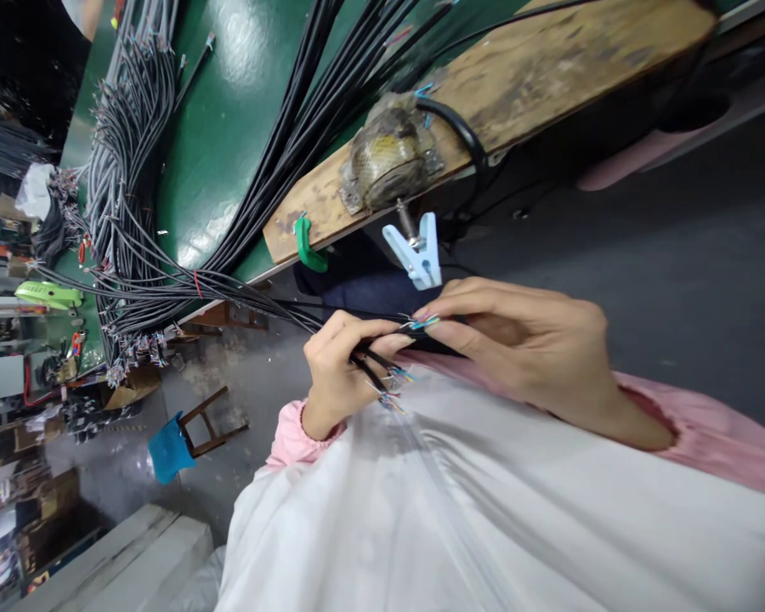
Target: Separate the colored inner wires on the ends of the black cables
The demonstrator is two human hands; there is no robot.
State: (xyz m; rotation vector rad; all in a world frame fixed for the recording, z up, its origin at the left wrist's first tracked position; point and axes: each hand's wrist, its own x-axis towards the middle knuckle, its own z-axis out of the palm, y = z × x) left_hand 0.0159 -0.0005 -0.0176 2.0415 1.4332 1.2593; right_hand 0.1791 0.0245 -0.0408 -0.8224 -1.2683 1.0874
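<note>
Several black cables [274, 308] run from the bench into my left hand [350, 361], whose fingers are closed around them near their ends. Stripped ends with thin coloured wires [392, 395] stick out below that hand. Another cable end points right, its fine blue, green and yellowish wires [426, 323] fanned out. The thumb and fingertips of my right hand [516, 340] pinch these wires. Just above my hands, a light blue clip [417, 252] is attached to the shaft of a small motor [392, 157] on a wooden board [529, 76].
Bundles of grey and black cables [133, 127] lie on the green bench [197, 170]. A green clamp [308, 245] sits at the board's left end. A blue chair [171, 449] stands on the floor at lower left.
</note>
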